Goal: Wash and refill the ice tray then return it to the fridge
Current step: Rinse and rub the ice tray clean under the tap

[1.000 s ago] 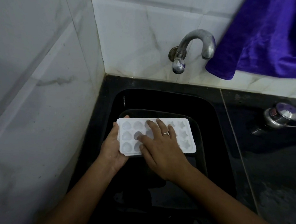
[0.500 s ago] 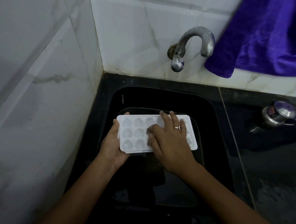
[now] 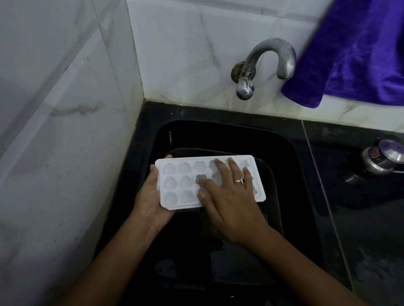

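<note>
While left hand grips ice tray, right fingers lie spread (tap behind).

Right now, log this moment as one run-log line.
step: washing | left hand: grips white ice tray end | right hand: fingers flat on moulds | tap: no stream seen | place: over black sink

Nothing in view can be read: no word, number or brand. The only label is a small red sticker on the shoulder of the steel pot. The pot stands on the dark counter, at about three o'clock from the sink. The sticker's print is too small and blurred to make out.
</note>
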`<act>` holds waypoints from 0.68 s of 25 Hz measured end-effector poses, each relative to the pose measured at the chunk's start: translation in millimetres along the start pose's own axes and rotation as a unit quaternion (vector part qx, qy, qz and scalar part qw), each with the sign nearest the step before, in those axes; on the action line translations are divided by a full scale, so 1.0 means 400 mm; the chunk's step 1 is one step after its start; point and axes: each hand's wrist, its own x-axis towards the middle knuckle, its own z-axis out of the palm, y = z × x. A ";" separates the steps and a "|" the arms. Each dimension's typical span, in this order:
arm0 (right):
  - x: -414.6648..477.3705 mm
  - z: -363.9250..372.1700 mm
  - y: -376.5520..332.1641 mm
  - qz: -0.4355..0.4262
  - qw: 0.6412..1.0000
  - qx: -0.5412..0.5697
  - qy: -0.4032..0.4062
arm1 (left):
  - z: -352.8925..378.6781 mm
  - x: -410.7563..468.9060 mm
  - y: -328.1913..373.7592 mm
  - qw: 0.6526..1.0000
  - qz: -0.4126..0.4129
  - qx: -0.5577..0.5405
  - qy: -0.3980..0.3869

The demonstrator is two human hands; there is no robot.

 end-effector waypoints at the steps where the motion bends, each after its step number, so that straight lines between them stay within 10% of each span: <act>1: 0.008 -0.005 0.004 0.011 1.000 0.003 0.008 | 0.002 0.000 -0.003 1.000 0.000 0.004 -0.004; 17: 0.022 -0.014 0.004 0.016 1.000 -0.003 0.016 | 0.013 -0.006 -0.001 1.000 0.004 0.018 -0.005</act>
